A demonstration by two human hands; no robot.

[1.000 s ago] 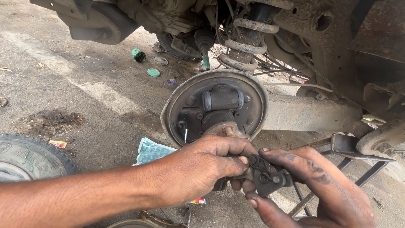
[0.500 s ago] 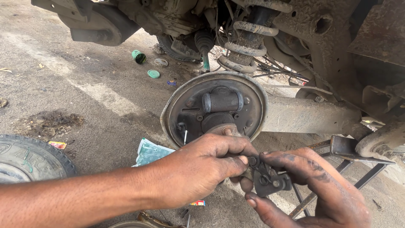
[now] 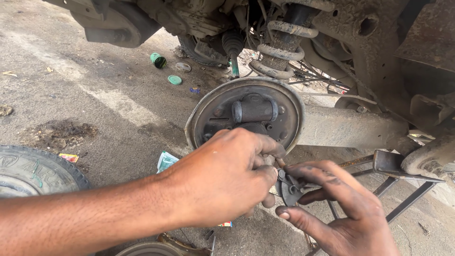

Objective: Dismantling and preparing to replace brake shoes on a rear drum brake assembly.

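Observation:
My left hand reaches in from the left with its fingers pinched on a small dark metal brake part. My right hand, greasy, cups the same part from below and the right. Both hands are just in front of and below a round brake backing plate with a wheel cylinder on its upper half. The plate sits on the end of a dirty axle beam under a raised vehicle. My left hand hides most of the part.
A coil spring hangs above the plate. A metal stand props the vehicle at the right. A tyre lies at the left edge. A green can, a green lid and a teal packet lie on the asphalt.
Both hands have stayed on the brake part, with small shifts of the fingers. The view has drifted slightly.

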